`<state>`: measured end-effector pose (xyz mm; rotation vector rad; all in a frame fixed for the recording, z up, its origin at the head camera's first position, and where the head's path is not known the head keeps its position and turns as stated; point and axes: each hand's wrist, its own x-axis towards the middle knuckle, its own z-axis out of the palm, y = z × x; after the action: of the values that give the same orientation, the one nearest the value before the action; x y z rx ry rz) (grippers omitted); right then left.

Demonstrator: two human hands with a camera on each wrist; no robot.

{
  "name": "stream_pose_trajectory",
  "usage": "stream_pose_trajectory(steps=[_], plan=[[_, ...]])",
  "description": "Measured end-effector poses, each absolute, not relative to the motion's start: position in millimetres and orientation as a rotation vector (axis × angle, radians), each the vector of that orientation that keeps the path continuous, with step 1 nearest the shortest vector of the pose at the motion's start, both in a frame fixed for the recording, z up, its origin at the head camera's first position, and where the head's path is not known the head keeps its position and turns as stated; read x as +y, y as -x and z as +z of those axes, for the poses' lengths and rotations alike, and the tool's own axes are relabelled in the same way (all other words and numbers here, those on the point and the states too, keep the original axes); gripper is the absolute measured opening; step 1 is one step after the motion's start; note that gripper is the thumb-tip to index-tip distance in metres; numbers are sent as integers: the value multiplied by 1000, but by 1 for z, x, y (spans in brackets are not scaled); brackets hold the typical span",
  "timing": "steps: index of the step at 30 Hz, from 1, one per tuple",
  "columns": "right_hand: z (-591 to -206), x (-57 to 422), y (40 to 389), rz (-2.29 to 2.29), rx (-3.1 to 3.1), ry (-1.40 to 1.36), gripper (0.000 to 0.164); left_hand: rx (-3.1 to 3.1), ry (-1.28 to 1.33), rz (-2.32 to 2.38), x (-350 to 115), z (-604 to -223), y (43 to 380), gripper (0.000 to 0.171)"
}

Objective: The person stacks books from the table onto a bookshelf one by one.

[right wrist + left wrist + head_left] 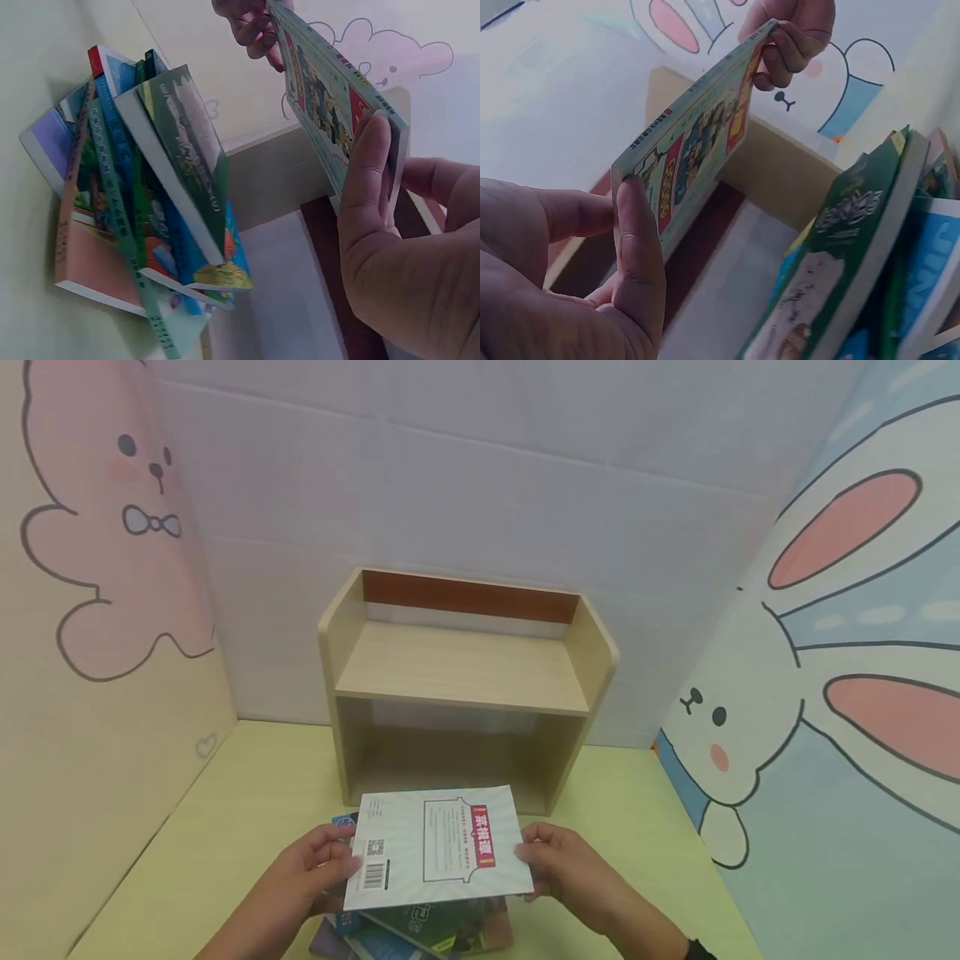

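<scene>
A thin paperback book (405, 843) is held level between both hands, its white back cover with a barcode and a red title block facing up. My left hand (311, 867) pinches the book's left edge between thumb and fingers. At the opposite edge, my right hand (561, 865) grips it in the same way. From below, the right wrist view shows the book's colourful illustrated front cover (319, 86). Under the held book lies an untidy pile of books, topped by a green-covered book (442, 922); part of the pile is hidden in the head view.
Behind the hands stands a pale wooden two-tier shelf (461, 664) against a white wall sheet. Its upper board is bare. The yellow table (247, 785) runs out to side walls with a cartoon bear (112, 527) and a rabbit (750, 735).
</scene>
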<state>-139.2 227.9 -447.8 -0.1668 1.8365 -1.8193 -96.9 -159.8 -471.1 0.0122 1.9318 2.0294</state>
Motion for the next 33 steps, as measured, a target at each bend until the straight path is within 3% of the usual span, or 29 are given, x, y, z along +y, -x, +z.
stream_pose_trajectory(steps=[33], plan=[[-338, 238, 163, -1789, 2136, 243, 39, 2244, -400, 1855, -159, -348, 157, 62]])
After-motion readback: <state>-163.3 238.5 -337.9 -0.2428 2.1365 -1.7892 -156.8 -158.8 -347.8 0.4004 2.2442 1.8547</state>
